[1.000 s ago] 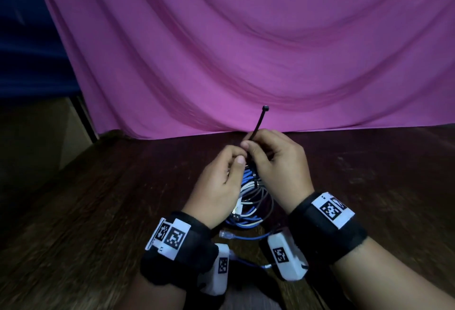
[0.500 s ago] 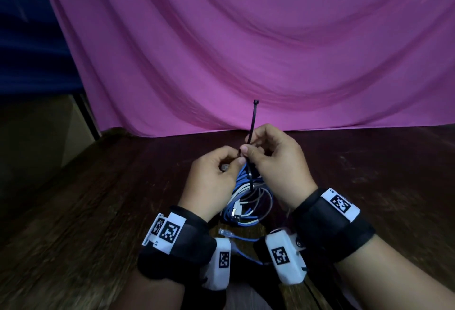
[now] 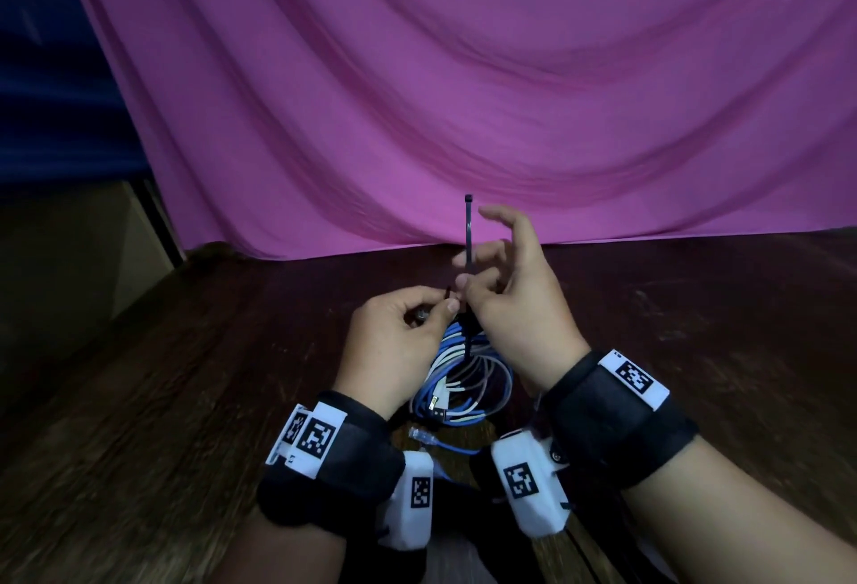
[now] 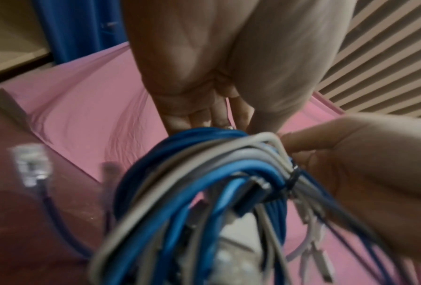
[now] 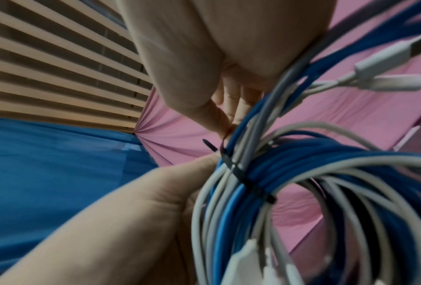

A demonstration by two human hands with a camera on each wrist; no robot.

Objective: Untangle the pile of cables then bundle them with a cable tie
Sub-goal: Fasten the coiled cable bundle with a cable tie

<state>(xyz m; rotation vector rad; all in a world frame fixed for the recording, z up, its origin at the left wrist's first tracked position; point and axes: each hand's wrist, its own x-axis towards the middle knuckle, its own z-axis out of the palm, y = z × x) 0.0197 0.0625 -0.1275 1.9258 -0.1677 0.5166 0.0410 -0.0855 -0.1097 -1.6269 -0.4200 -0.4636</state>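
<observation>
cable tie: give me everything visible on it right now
The cable tie is a thin black plastic-looking strap. It wraps the coiled blue and white cables; its head end stands upright above the hands. The right hand pinches it, the left hand pinches the short tail. It is not threaded through the head.

Black cable tie (image 3: 469,231). Blue, pale blue, white and grey cables (image 3: 463,379). Magenta-pink draped cloth (image 3: 463,73). Dark brown wood-grain tabletop (image 3: 185,375). Black wristbands (image 3: 617,421) with white tags carrying black-and-white square markers (image 3: 634,378).
</observation>
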